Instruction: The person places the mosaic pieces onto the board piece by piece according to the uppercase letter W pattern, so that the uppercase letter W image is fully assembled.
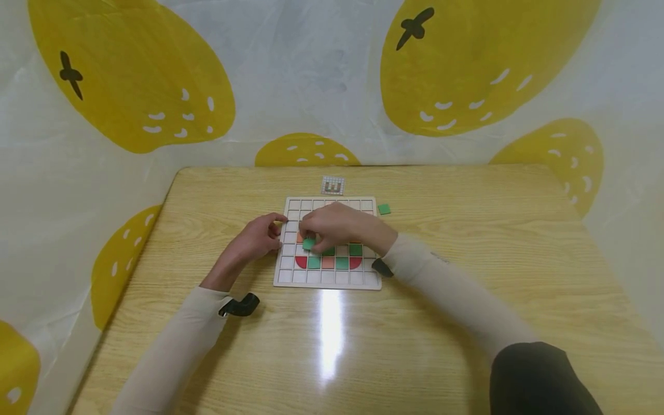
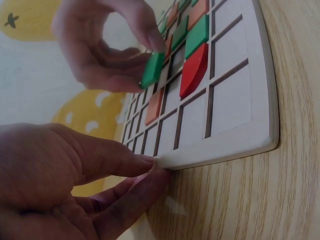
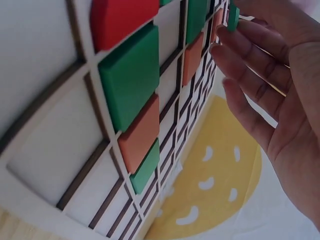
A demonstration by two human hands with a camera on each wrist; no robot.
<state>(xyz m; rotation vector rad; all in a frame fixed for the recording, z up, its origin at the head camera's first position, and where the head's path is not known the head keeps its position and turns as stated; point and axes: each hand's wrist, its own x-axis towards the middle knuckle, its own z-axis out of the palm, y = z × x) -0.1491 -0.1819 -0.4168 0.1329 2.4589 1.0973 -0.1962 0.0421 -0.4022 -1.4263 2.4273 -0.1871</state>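
My right hand (image 1: 337, 223) pinches a green square tile (image 2: 153, 70) between thumb and fingers, tilted just over the white grid board (image 1: 327, 286). Below it in the left wrist view, an orange tile (image 2: 154, 106) lies in a cell near a red rounded tile (image 2: 194, 74). At the board's left edge, my left hand (image 1: 255, 237) rests its thumb and index fingertips against the rim, the other fingers loosely bent. The board's front rows hold green, orange and red tiles, such as a green tile (image 3: 131, 75); my right hand hides part of the middle rows in the head view.
A small pattern card (image 1: 333, 185) lies behind the board. One loose green tile (image 1: 384, 208) is on the wooden table (image 1: 467, 230) by the board's far right corner. A wall sheet (image 1: 306, 69) with yellow fruit prints stands behind the table.
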